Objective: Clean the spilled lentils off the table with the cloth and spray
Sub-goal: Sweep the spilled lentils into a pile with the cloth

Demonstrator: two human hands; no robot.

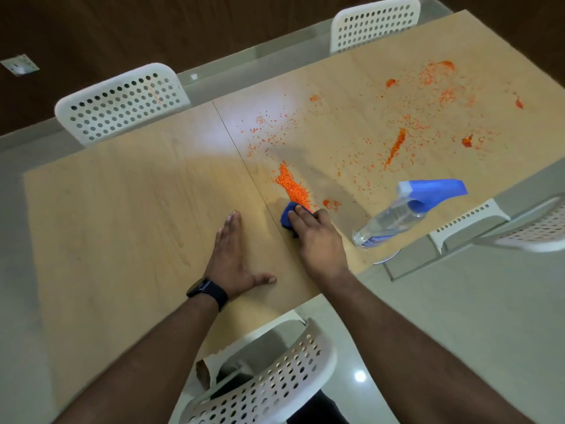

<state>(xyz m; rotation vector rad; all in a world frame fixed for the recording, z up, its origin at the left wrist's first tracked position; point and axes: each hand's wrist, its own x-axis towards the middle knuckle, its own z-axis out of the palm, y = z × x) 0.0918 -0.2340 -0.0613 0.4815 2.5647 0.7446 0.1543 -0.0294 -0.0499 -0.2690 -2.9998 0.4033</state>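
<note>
Orange lentils (292,188) lie in a swept ridge at the table's middle, with more scattered thinly to the far right (397,145). My right hand (316,237) grips a bunched blue cloth (289,216) against the near end of that ridge; most of the cloth is hidden under the fingers. My left hand (232,258) rests flat on the wooden table (122,209), fingers straight, thumb spread, just left of the cloth. A clear spray bottle (397,217) with a blue trigger head stands at the table's right edge, a short way right of my right hand.
White perforated chairs stand around the table: two at the far side (122,102) (376,22), one at the near edge below my arms (263,384), one at the right (532,228). A seam (238,148) runs across the tabletop. Glossy pale floor lies to the right.
</note>
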